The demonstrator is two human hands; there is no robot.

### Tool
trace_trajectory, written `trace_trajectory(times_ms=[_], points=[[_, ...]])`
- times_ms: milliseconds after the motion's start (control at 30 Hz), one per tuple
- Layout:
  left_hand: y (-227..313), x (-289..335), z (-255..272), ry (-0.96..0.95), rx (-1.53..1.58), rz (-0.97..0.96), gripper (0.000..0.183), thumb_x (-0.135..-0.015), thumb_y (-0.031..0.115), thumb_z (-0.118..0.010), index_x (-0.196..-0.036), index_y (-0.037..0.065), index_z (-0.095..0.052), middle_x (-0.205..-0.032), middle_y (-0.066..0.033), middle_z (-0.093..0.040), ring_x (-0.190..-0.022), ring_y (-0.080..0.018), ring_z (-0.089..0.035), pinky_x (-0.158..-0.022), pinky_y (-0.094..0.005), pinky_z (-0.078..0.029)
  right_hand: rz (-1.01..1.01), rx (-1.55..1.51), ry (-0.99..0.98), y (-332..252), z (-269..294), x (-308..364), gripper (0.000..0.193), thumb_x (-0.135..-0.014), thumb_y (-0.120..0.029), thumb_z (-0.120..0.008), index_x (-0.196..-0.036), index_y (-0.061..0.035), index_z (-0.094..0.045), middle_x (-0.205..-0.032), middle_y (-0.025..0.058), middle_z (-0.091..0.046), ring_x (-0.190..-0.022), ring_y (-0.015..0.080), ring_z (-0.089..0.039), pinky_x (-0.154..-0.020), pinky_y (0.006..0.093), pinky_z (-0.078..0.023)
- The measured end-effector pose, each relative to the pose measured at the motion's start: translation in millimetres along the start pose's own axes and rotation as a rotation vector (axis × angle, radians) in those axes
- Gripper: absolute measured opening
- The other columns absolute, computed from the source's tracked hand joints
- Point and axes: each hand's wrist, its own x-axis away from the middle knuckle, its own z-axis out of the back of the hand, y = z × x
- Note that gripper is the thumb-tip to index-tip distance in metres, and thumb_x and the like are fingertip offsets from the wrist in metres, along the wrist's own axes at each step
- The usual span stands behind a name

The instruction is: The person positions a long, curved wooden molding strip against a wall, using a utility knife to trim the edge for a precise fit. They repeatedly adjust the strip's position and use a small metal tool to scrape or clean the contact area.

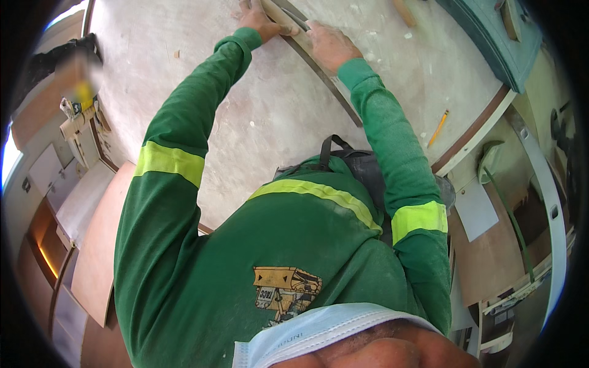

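- So the main thing here is a long narrow strip [334, 92], running on a slant from the top edge, a bit left of the middle, down toward the center right, lying on a pale, dusty counter [245, 122].
- Left hand [262, 23] is up at the top edge, beside the strip, with the thumb reaching onto it. Fingers point up and are partly cut off, so I can't tell if it's really gripping.
- Right hand [332, 46] is just right of that, fingertips at the strip's right side. Can't tell if it's pinching or just resting there.
- There's also a dark curved edge between the hands near the top, too hidden to name.
- Yellow pencil [438, 127] lies right of the right sleeve [392, 129], well apart from the strip.
- Teal case [491, 37] fills the upper right, with a wooden piece [403, 11] left of it at the top edge.
- Tiny tan chip [177, 54] sits upper left, on the counter.
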Motion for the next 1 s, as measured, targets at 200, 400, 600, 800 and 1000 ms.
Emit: trace_trajectory(times_ms=[200,400,600,800,1000], points=[[-4,-4,-4,0.044,-0.017,-0.021,0.163,-0.052,0.058,-0.100,-0.163,-0.013,-0.005,-0.169,-0.0393,-0.003,-0.160,-0.0489,-0.005,-0.132,-0.0462,-0.011,0.071,0.029,0.085,33,-10,48,0.038,-0.110,-0.025,-0.045,-0.143,-0.0094,-0.056,-0.135,0.0181,-0.067,-0.118,0.0415,-0.066,-0.104,0.0530,-0.053],[-14,-8,-9,0.048,-0.030,-0.005,0.162,-0.052,0.061,-0.099,-0.163,-0.013,-0.007,-0.170,-0.0388,-0.004,-0.161,-0.0479,-0.003,-0.133,-0.0449,-0.010,0.044,0.005,0.056,58,-12,97,0.036,-0.110,-0.024,-0.044,-0.142,-0.0077,-0.054,-0.136,0.0194,-0.066,-0.124,0.0420,-0.062,-0.106,0.0518,-0.051],[-13,-12,-3,0.042,-0.111,0.017,0.163,-0.053,0.066,-0.097,-0.162,-0.014,-0.008,-0.170,-0.0381,-0.004,-0.161,-0.0476,-0.005,-0.133,-0.0437,-0.011,-0.018,-0.022,0.056,73,-7,142,0.038,-0.110,-0.027,-0.047,-0.143,-0.0087,-0.054,-0.131,0.0198,-0.067,-0.118,0.0421,-0.065,-0.101,0.0518,-0.053],[-11,-11,-4,0.044,-0.120,0.024,0.164,-0.052,0.067,-0.097,-0.163,-0.013,-0.007,-0.170,-0.0371,-0.006,-0.161,-0.0463,-0.006,-0.133,-0.0421,-0.013,-0.045,-0.026,0.047,99,-3,191,0.038,-0.110,-0.026,-0.046,-0.143,-0.0087,-0.054,-0.131,0.0197,-0.067,-0.119,0.0414,-0.065,-0.101,0.0514,-0.053],[-9,-12,-1,0.003,-0.087,0.053,0.163,-0.053,0.064,-0.098,-0.163,-0.013,-0.005,-0.171,-0.0359,-0.004,-0.161,-0.0452,-0.005,-0.133,-0.0402,-0.012,-0.058,0.075,0.076,112,-5,223,0.037,-0.110,-0.023,-0.047,-0.142,-0.0062,-0.054,-0.131,0.0199,-0.066,-0.118,0.0418,-0.064,-0.100,0.0504,-0.053]])
